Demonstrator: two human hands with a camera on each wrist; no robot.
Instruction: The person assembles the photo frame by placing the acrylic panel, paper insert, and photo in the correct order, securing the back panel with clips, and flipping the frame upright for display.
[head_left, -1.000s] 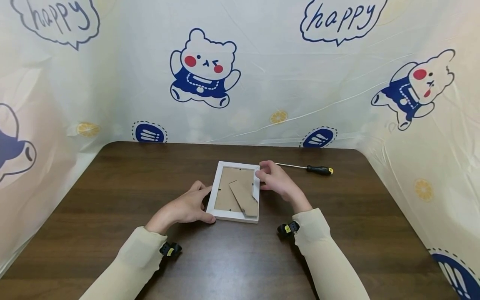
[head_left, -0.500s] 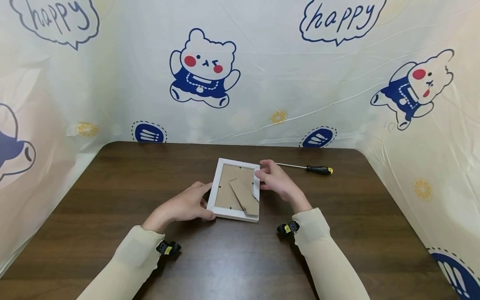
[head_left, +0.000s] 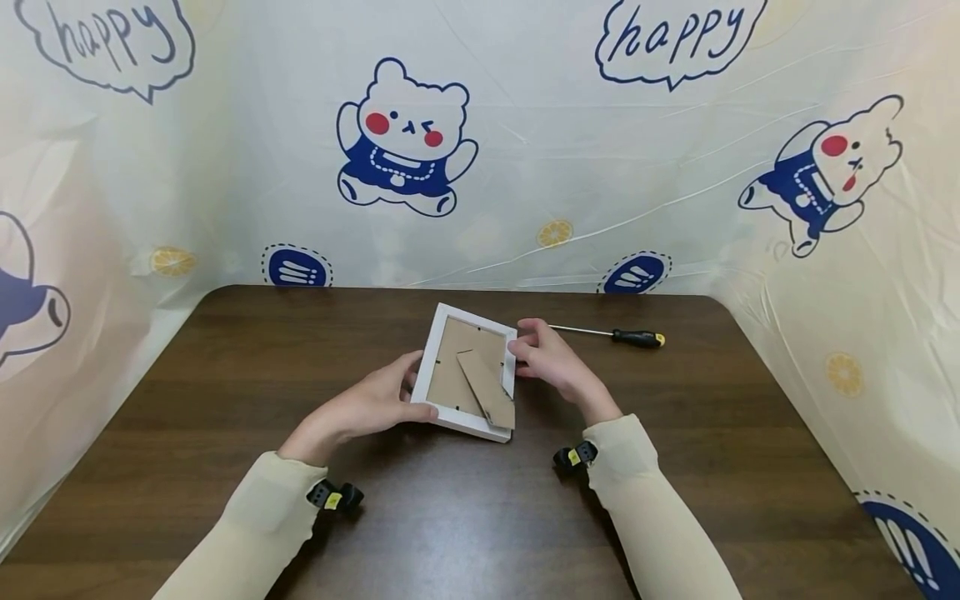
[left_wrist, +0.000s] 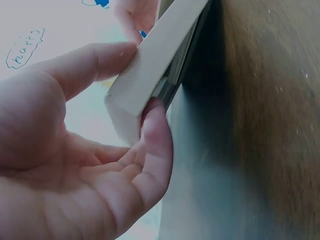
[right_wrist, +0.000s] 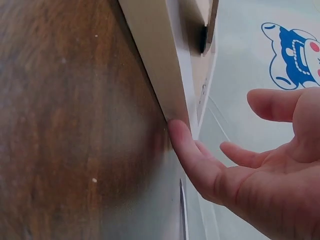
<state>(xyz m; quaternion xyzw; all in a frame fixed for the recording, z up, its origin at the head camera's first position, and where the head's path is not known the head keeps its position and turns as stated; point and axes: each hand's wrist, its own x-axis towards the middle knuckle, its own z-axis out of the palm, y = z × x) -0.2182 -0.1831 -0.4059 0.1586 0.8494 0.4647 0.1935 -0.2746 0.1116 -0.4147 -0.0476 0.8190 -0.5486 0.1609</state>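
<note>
A white picture frame (head_left: 422, 371) lies back side up in the head view, its left side raised off the table and its right side low. On its tan backing board (head_left: 444, 372) sits a slanted easel stand (head_left: 486, 387). My left hand (head_left: 367, 404) grips the frame's left edge, thumb on the upper face and fingers curled underneath, as the left wrist view shows. Over at the right edge, my right hand (head_left: 558, 362) touches the frame's side with a fingertip (right_wrist: 179, 131) low by the table. Its thumb (right_wrist: 272, 105) stands apart from the frame.
Behind the right hand lies a screwdriver (head_left: 637, 338) with a black and yellow handle, its shaft pointing left. The brown wooden table (head_left: 465, 533) meets a printed curtain (head_left: 517, 167) at the back and sides.
The left side of the picture frame has risen and the frame now tilts, with my left hand moving up along with it. My right hand has stayed nearly in place.
</note>
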